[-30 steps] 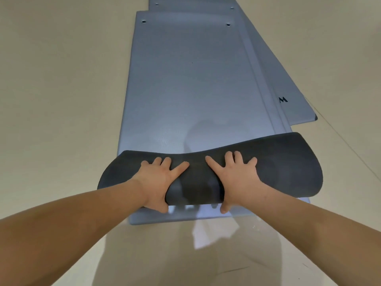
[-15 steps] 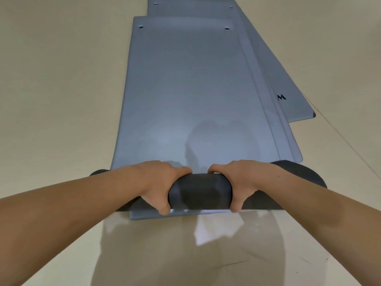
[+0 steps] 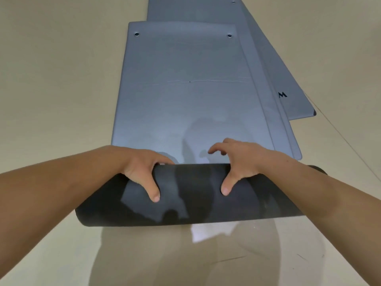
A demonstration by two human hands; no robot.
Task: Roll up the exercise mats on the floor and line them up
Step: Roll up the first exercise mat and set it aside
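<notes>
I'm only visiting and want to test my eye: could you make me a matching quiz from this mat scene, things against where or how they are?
Things:
1 dark roll
2 left hand
3 mat with a letter mark
4 eyelets

Places or states:
A far end of the top mat
B flat, furthest right
C rolled up, nearest the camera
D grips the roll

Pairs: 1-C; 2-D; 3-B; 4-A.

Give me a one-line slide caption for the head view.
Left hand grips the partly rolled mat, right hand rests a thumb on it; more mats lie flat beneath.
</notes>
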